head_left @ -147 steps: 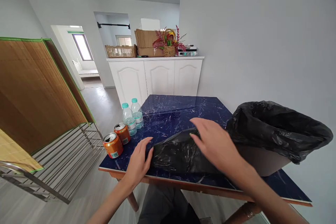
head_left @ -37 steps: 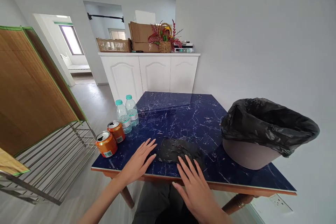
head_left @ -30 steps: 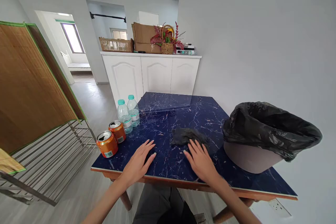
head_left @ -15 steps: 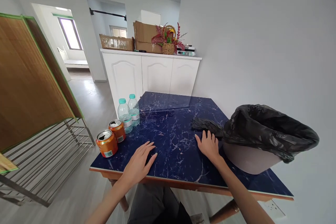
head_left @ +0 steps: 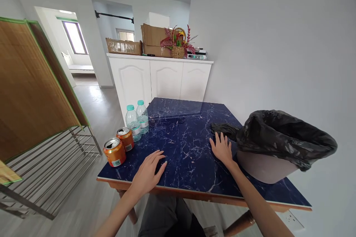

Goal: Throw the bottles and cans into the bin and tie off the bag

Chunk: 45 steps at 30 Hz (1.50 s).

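Palm down near the front of the dark blue marbled table (head_left: pixel 180 159), my left hand (head_left: pixel 148 170) lies open with its fingers stretched out, holding nothing. My right hand (head_left: pixel 221 148) is open too, fingers spread, by a crumpled black plastic bag (head_left: pixel 225 129); whether the fingertips touch the bag I cannot tell. Right of that hand stands a greyish bin (head_left: pixel 267 166) lined with a black bag (head_left: pixel 278 137). To the left of my left hand are two opened orange cans (head_left: pixel 114 152) (head_left: pixel 125 139), and behind them two clear bottles (head_left: pixel 133 123) (head_left: pixel 142 117) with teal caps.
A white cabinet (head_left: pixel 167 77) behind the table bears cardboard boxes (head_left: pixel 155 40) and a flower basket (head_left: pixel 178 51). A metal rack (head_left: pixel 55 166) with a woven mat (head_left: pixel 30 89) stands at the left. A white wall (head_left: pixel 264 44) bounds the right.
My right hand has shifted slightly right and forward, and the crumpled black bag has moved a little to the right. My left hand stays nearly where it was.
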Each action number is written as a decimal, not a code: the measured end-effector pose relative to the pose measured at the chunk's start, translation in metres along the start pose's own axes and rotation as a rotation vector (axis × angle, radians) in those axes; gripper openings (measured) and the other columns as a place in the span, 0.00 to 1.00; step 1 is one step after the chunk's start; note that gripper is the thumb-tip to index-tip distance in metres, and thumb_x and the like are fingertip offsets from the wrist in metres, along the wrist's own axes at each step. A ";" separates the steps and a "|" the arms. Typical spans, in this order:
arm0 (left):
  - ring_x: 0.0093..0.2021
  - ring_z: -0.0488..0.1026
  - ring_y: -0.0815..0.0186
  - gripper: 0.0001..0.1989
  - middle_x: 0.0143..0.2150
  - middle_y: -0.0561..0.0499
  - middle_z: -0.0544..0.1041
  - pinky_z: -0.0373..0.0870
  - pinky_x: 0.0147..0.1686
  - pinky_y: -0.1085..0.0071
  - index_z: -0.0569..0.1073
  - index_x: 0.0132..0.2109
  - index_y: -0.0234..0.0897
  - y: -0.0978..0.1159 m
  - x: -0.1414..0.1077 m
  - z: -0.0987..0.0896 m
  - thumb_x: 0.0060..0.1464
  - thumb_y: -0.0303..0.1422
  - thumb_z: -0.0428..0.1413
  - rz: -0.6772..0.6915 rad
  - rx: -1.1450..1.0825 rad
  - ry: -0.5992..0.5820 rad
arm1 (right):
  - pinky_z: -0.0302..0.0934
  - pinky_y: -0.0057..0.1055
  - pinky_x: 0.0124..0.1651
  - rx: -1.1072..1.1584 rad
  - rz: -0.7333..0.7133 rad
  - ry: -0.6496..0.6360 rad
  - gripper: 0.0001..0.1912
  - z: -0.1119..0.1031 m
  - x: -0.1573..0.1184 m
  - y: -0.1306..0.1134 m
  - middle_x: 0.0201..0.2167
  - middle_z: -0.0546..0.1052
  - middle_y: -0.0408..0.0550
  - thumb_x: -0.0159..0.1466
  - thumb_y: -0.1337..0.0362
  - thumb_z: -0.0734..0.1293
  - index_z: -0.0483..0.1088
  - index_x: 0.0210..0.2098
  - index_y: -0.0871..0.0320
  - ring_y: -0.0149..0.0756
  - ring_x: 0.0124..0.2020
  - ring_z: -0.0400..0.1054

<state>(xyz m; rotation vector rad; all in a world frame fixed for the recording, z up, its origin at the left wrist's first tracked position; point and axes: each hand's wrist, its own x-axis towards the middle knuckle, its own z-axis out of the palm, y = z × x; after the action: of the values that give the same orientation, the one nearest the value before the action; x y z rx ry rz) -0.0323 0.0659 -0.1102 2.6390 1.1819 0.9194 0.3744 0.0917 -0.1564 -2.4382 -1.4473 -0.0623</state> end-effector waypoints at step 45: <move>0.79 0.50 0.39 0.49 0.80 0.43 0.55 0.44 0.74 0.35 0.57 0.79 0.45 0.007 -0.056 -0.006 0.62 0.69 0.44 -0.143 0.343 -0.213 | 0.42 0.62 0.78 0.540 -0.760 0.438 0.36 -0.200 -0.133 -0.055 0.81 0.47 0.54 0.76 0.44 0.61 0.51 0.77 0.50 0.55 0.81 0.38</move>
<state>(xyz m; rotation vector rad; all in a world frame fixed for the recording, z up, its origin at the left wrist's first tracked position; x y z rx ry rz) -0.0604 0.0204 -0.1303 2.7666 1.5636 0.4295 0.2850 -0.0532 0.0214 -1.2671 -1.7842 -0.3010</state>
